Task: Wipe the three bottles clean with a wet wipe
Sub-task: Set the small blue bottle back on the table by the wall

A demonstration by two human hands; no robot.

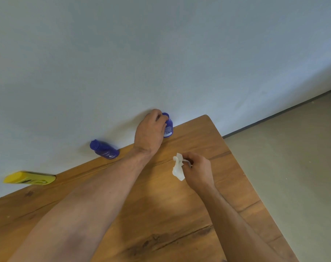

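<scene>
Three bottles stand along the desk edge by the wall. The left hand is closed around the blue bottle nearest the desk corner. The right hand pinches a crumpled wet wipe near it, not touching it. A second blue bottle and a yellow bottle stand further left, untouched. How many are already wiped cannot be told.

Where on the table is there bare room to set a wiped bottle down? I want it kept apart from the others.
Bare wood lies along the right edge of the table, right of the right hand and wipe. The wall edge is crowded: yellow bottle, blue bottle, gripped blue bottle.
</scene>
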